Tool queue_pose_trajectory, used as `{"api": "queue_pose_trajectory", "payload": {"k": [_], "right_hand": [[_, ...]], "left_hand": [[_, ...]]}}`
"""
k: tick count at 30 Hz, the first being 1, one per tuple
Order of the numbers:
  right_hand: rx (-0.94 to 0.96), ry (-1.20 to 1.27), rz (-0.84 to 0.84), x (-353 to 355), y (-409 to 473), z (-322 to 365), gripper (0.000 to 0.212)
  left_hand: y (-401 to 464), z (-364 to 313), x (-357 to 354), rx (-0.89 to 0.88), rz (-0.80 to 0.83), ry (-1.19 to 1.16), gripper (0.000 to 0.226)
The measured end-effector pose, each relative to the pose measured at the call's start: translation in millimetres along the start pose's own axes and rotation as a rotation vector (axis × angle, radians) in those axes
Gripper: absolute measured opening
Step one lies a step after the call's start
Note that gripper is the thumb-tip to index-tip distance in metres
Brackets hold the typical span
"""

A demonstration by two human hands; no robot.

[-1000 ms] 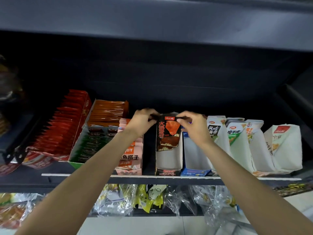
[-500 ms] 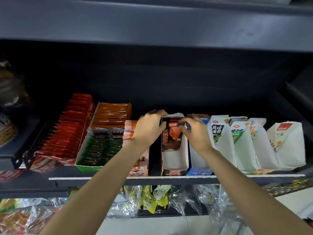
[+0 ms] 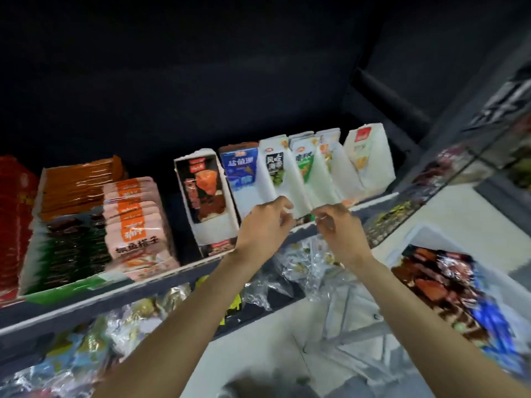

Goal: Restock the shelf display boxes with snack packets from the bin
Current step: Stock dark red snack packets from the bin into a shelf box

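Two hands, the left hand (image 3: 265, 222) and right hand (image 3: 334, 225), are seen with loosely curled, empty grips before six display boxes (image 3: 290, 179), the packet-filled bin (image 3: 459, 291) lying right of them.

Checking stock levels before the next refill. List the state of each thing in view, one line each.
Dark display box: upright on the shelf, a packet standing at its back, front part bare.
Blue display box: upright, looks nearly empty.
Pink packet box: full.
Orange packet box: full.
White bin: on the floor, holding mixed packets.
Left hand: fingers loosely curled, empty.
Right hand: blurred, grip unclear.
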State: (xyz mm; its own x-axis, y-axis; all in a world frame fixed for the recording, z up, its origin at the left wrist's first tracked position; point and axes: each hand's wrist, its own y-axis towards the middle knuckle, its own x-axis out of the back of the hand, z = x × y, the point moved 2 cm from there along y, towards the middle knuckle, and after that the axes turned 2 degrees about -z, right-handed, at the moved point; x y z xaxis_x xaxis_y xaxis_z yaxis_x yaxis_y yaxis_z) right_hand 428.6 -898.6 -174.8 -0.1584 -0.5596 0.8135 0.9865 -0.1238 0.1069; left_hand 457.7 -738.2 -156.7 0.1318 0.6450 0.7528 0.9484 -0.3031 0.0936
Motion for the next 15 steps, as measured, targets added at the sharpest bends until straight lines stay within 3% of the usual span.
{"api": "queue_pose_trajectory", "payload": {"k": [9,15], "right_hand": [[-0.372,-0.141,0.074,76.8,-81.3,-216.5,0.020],[-0.474,-0.162,0.114,103.5,-107.0,-324.7,0.049]], "left_hand": [[2.8,-123.8,-182.8,-0.198,0.368,0.148,0.020],[-6.8,-171.9,-295.9,-0.111,0.589,0.193,0.032]]}}
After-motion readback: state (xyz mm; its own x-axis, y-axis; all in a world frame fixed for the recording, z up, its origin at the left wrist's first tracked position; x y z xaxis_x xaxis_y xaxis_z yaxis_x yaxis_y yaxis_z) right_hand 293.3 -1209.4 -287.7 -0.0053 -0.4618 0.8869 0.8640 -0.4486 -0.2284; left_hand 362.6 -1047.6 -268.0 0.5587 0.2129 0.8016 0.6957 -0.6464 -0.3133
